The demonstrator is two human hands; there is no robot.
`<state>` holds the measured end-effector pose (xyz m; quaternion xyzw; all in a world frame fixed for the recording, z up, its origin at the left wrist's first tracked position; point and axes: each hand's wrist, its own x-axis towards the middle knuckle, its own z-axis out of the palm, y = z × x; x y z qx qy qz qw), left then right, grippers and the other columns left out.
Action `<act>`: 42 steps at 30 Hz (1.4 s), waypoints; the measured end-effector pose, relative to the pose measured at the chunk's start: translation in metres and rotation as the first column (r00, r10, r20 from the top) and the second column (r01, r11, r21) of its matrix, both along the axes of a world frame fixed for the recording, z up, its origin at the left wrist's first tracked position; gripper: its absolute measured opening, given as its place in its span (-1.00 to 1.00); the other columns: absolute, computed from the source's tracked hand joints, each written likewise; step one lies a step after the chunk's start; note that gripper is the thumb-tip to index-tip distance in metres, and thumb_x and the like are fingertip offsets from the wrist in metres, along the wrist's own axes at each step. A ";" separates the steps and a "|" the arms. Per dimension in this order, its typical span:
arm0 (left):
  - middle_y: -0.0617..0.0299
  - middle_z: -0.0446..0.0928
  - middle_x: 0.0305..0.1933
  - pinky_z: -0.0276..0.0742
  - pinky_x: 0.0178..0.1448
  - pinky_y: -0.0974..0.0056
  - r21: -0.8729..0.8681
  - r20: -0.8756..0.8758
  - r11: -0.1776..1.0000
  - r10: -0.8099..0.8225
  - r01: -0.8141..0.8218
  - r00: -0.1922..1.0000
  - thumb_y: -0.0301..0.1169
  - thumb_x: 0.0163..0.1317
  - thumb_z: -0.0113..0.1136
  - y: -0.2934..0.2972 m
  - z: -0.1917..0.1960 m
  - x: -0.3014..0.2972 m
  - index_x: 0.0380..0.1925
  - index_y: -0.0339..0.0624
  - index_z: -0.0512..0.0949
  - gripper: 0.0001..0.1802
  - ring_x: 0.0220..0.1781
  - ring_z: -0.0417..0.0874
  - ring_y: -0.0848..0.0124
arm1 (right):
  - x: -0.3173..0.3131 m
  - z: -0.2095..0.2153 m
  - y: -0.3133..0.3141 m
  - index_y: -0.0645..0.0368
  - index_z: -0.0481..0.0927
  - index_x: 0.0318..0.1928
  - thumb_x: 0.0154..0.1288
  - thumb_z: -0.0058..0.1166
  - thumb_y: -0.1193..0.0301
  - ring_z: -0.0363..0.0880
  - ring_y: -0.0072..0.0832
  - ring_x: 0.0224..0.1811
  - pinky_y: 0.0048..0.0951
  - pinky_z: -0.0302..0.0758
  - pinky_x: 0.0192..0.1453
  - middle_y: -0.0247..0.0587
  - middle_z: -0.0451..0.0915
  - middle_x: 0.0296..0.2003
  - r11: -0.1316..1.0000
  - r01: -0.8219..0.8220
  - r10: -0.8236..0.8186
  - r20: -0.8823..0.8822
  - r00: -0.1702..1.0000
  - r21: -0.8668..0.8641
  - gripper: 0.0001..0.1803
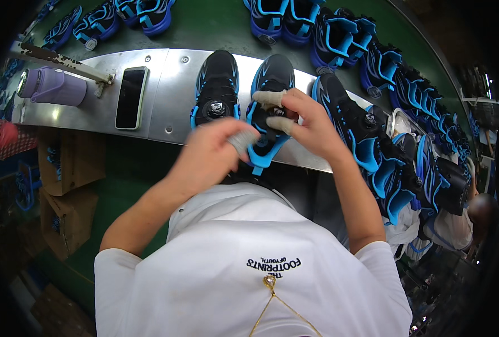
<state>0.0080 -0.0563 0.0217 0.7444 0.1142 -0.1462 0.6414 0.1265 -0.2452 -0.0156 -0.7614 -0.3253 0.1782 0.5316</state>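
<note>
A black and bright-blue sneaker stands upright on the metal bench, toe pointing away from me. My right hand reaches over it, index finger and thumb closed around the dial area on its tongue. Pale finger covers wrap those fingertips and hide part of the dial. Just left of it, a matching sneaker shows its round dial. My left hand, slightly blurred, is near the heels of both shoes. Its fingers are curled together, one in a grey cover; what they hold, if anything, is hidden.
On the metal bench lie a phone and a lilac tumbler. More sneakers crowd the right side and the green surface beyond. Cardboard boxes stand at lower left. Another person is at far right.
</note>
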 end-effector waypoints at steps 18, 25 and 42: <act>0.08 0.56 -0.03 0.62 -0.27 0.37 -0.618 -0.315 0.741 0.072 -0.262 0.946 -0.43 0.44 0.02 -0.045 -0.044 0.018 0.01 -0.36 0.45 -0.75 -0.07 0.68 0.33 | 0.014 -0.001 -0.010 -0.08 0.50 0.29 0.10 0.30 0.45 0.34 -0.52 -0.34 -0.50 0.42 -0.16 -0.31 0.50 -0.29 0.986 -0.164 0.159 -0.106 0.982 -0.041 -0.33; 0.03 0.49 0.05 0.70 -0.29 0.32 -0.562 -0.341 0.776 0.098 -0.286 0.935 -0.57 0.40 -0.17 -0.049 -0.041 0.021 0.05 -0.43 0.40 -0.71 0.01 0.68 0.21 | 0.012 -0.002 -0.006 0.03 0.62 0.17 0.08 0.29 0.49 0.40 -0.54 -0.25 -0.54 0.37 -0.13 -0.35 0.44 -0.34 0.994 -0.070 0.078 -0.096 0.992 0.085 -0.45; -0.05 0.52 0.06 0.73 -0.31 0.31 -0.542 -0.369 0.763 0.160 -0.352 0.916 -0.50 0.42 -0.13 -0.051 -0.037 0.019 0.06 -0.46 0.38 -0.71 0.06 0.67 0.13 | 0.008 -0.009 -0.001 0.02 0.64 0.15 0.09 0.26 0.52 0.44 -0.57 -0.25 -0.53 0.41 -0.16 -0.32 0.55 -0.21 0.996 -0.051 0.058 -0.092 0.994 0.073 -0.47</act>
